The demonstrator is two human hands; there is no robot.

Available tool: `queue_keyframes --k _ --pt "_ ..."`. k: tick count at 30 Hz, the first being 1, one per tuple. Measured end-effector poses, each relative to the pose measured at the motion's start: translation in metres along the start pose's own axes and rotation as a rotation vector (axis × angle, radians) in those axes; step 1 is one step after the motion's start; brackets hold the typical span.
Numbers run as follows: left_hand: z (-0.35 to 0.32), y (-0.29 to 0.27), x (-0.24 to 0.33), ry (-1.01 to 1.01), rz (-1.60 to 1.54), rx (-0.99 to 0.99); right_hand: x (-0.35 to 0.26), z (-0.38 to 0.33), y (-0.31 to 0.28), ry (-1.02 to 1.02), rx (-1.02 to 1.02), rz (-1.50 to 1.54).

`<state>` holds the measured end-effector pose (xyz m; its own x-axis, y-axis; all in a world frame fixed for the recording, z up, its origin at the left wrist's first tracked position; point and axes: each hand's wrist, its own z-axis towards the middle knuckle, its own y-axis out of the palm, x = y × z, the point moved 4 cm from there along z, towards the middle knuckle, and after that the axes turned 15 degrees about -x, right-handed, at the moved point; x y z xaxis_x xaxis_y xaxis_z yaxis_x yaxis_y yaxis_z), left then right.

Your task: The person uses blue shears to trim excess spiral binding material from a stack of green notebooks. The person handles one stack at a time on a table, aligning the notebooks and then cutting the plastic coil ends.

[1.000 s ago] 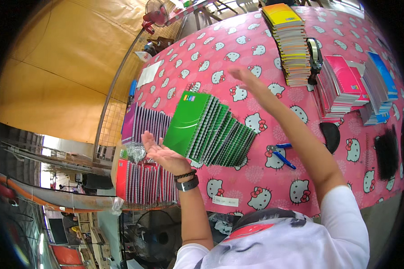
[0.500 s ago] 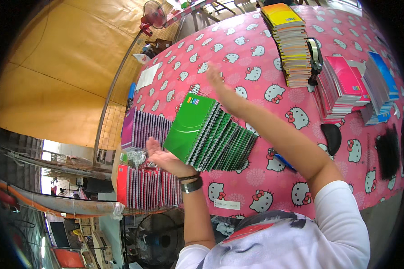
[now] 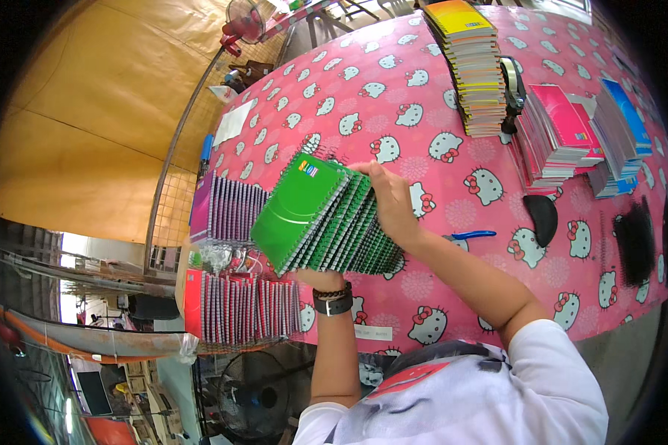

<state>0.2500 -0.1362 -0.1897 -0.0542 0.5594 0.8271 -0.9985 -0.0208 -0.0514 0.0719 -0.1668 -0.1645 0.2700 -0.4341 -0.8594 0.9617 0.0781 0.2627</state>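
A leaning stack of green spiral notebooks (image 3: pixel 302 211) is between my hands at the middle of the pink table. My right hand (image 3: pixel 393 202) grips the stack's right side, its fingers bent over the far corner by the wire bindings. At the near edge, my left hand (image 3: pixel 321 279) reaches in below the notebooks, and the stack hides its fingers. Purple spiral notebooks (image 3: pixel 234 211) stand in a row just left of the green ones. Nearer me, red spiral notebooks (image 3: pixel 249 308) form another row beside my left wrist.
A tall pile of yellow notebooks (image 3: pixel 475 74) stands at the far right, with a black tape dispenser (image 3: pixel 512 93) against it. Pink notebooks (image 3: pixel 557 133) and blue notebooks (image 3: pixel 622 133) lie further right. A blue pen (image 3: pixel 475 234) and a black half-round piece (image 3: pixel 542 220) are nearer.
My right hand has come down from the air beyond the stack onto its right side. My left hand has slipped from beside the green notebooks to below their near edge. The stack has shifted slightly left.
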Motion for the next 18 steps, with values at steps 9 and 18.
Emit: queue_keyframes --k 9,18 --pt "0.008 -0.030 -0.032 0.077 0.353 0.060 -0.006 0.001 0.007 -0.143 0.153 -0.201" --pt "0.059 0.014 0.055 0.007 -0.415 0.201 -0.036 0.028 0.008 -0.314 0.180 -0.235"
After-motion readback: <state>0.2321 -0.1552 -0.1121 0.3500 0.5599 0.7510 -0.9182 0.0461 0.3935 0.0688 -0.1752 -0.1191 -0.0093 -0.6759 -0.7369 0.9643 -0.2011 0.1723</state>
